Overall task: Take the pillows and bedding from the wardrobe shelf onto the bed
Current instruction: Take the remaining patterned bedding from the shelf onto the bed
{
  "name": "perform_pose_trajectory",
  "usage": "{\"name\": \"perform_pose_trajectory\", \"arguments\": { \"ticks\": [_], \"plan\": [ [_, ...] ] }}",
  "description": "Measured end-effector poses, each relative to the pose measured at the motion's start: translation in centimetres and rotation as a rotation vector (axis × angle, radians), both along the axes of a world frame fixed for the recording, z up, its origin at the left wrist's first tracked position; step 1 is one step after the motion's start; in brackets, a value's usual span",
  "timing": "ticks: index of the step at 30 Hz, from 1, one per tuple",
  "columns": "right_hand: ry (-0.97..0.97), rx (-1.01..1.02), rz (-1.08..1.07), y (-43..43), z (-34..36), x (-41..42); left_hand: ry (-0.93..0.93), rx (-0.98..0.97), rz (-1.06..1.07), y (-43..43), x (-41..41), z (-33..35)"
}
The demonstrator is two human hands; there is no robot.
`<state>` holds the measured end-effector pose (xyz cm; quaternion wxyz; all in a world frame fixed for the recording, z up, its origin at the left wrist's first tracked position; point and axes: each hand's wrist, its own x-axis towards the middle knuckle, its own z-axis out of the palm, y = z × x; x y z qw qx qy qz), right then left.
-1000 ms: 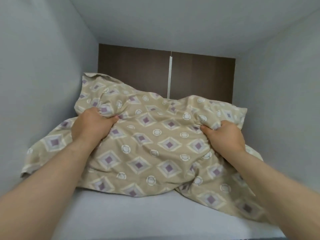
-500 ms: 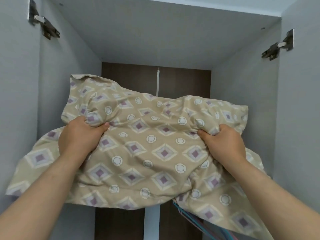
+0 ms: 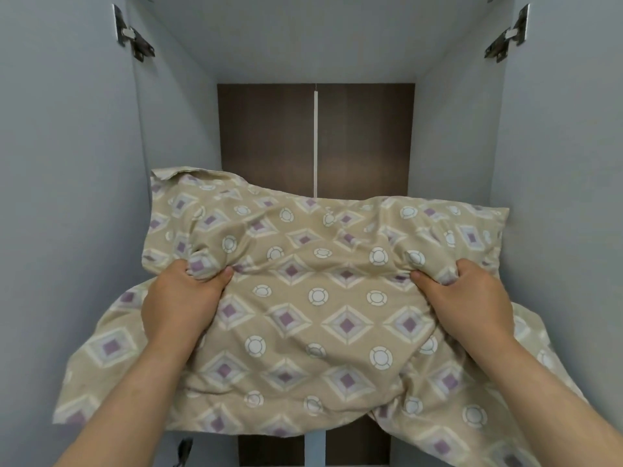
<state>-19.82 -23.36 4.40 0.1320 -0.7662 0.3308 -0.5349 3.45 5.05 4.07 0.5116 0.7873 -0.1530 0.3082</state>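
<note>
Pillow [image 3: 313,298] in a beige patterned case is hanging in mid-air at the mouth of the wardrobe [image 3: 67,197], between its grey side walls. Its long axis is running left to right, roughly level, with loose case edges drooping on the near side. The left hand [image 3: 178,301] and right hand [image 3: 468,298] are each clutching a bunched fistful of its fabric, fingers curled tight. The carrying-out step seems to be in hand; next it is calling for a turn toward the bed, which is not showing.
</note>
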Motion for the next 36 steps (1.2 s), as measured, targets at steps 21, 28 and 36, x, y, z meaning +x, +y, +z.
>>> {"name": "perform_pose_trajectory", "arguments": {
  "ticks": [21, 28, 36],
  "plan": [
    [0.134, 0.216, -0.316, 19.0, -11.4, -14.0, 0.167, 0.131, -0.304, 9.6, -6.4, -12.1],
    [0.196, 0.279, -0.491, 24.3, -14.3, -22.3, 0.219, 0.175, -0.478, 10.3, -12.3, -16.3],
    [0.164, 0.327, -0.684, 29.9, -16.1, -35.1, 0.235, 0.244, -0.723, 9.2, -23.3, -17.0]
  ]
}}
